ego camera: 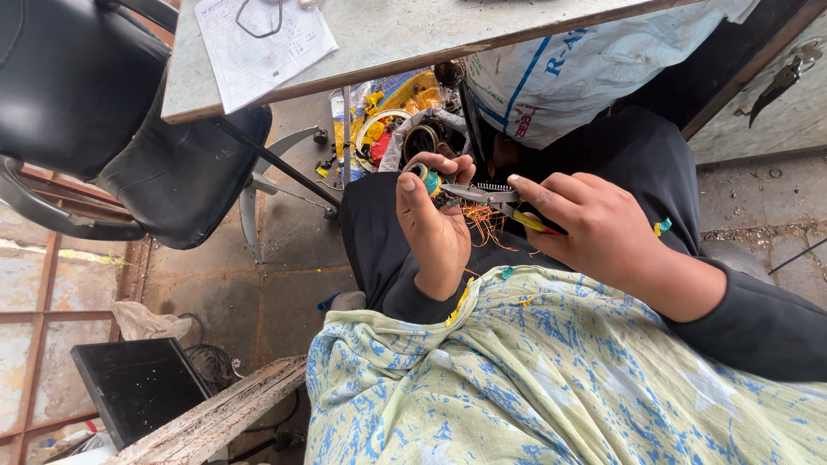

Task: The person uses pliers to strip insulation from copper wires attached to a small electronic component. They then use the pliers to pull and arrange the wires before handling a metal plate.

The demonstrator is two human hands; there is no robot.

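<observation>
Above the person's lap, the left hand [438, 228] pinches a small coil [428, 180] firmly while the right hand [594, 226], fingers closed round pliers [495, 200], should snip cleanly at the copper wire [484, 224].

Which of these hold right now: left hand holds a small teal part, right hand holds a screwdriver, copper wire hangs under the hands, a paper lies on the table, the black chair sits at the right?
1. The left hand holds a small teal part. True.
2. The right hand holds a screwdriver. False: it holds pliers with yellow and red handles.
3. Copper wire hangs below the hands. True.
4. A printed paper lies on the table. True.
5. The black chair sits at the right. False: it is at the left.
</observation>
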